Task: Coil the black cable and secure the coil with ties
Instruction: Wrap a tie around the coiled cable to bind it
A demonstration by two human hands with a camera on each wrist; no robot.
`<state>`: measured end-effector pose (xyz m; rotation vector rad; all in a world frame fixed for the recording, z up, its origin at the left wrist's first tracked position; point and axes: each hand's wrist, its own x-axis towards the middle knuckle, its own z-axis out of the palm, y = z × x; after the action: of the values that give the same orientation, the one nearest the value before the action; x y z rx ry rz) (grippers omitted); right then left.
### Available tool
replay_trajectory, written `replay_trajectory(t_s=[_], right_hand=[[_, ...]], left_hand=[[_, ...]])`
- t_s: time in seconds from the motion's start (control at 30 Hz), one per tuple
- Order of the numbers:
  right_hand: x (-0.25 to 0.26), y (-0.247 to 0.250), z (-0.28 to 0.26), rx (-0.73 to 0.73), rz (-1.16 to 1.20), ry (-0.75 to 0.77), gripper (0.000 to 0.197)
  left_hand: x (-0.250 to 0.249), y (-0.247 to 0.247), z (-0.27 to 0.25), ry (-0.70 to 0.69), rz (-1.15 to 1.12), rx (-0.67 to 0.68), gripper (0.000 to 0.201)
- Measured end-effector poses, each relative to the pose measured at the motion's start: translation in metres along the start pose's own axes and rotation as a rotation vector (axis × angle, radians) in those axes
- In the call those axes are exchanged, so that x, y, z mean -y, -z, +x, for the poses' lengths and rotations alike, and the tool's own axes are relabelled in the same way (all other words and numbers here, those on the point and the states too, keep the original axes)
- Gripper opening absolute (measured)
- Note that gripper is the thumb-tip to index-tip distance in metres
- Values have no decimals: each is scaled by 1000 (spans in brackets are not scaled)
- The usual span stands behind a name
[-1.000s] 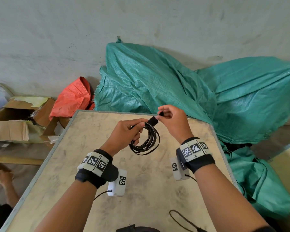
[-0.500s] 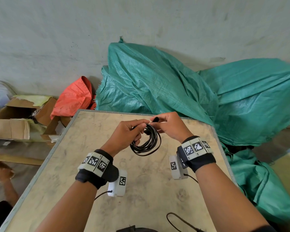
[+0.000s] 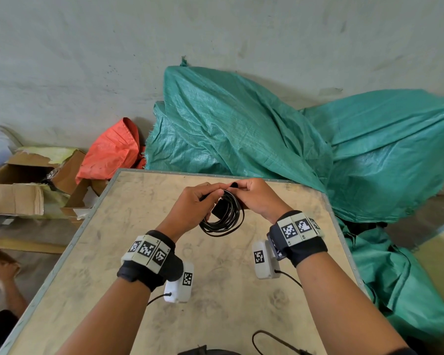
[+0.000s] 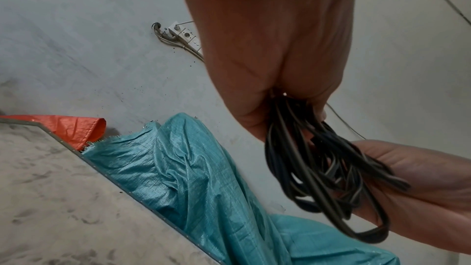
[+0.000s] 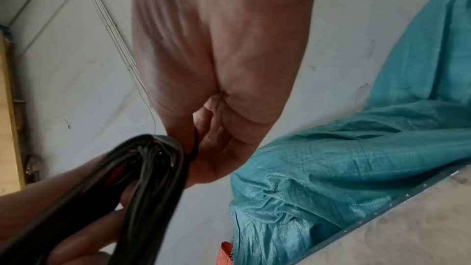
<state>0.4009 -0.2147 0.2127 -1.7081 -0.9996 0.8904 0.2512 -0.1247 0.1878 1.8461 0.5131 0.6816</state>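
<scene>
The black cable (image 3: 223, 222) is wound into a small coil held just above the wooden table (image 3: 144, 252). My left hand (image 3: 210, 192) grips the top of the coil (image 4: 318, 168) from the left, with fingers and thumb curled round the strands. My right hand (image 3: 237, 187) meets it from the right and pinches the end of a black tie (image 3: 234, 185) at the top of the coil. In the right wrist view a thin black strand of the tie (image 5: 195, 146) runs between my right thumb and fingers, beside the bundle (image 5: 153, 178). A flat black strap piece (image 3: 219, 210) shows inside the loop.
Green woven sacks (image 3: 241, 137) are piled behind and to the right of the table, with an orange sack (image 3: 113, 152) and open cardboard boxes (image 3: 23, 180) at the left. Another black cable (image 3: 274, 342) lies at the near table edge. A second person's hand (image 3: 3, 270) is at lower left.
My right hand has brought the tie end down and left until it meets my left fingertips over the coil. The coil has stayed in my left hand.
</scene>
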Motion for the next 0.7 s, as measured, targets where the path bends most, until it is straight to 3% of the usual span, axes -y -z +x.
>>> replay_trajectory(t_s=[0.13, 0.27, 0.4, 0.53, 0.7], right_hand=[[-3, -3, 3, 14, -13, -66, 15], [-3, -7, 5, 2, 69, -97, 15], [-5, -7, 8, -84, 145, -104, 13], [-9, -7, 10, -178, 160, -86, 24], [-5, -7, 5, -86, 283, -112, 16]], left_hand=[[-1, -1, 0, -14, 41, -1, 26], [-1, -6, 2, 27, -122, -17, 26], [-2, -7, 2, 56, -124, -19, 23], [-1, -6, 3, 36, -44, -22, 23], [-1, -6, 3, 40, -55, -35, 25]])
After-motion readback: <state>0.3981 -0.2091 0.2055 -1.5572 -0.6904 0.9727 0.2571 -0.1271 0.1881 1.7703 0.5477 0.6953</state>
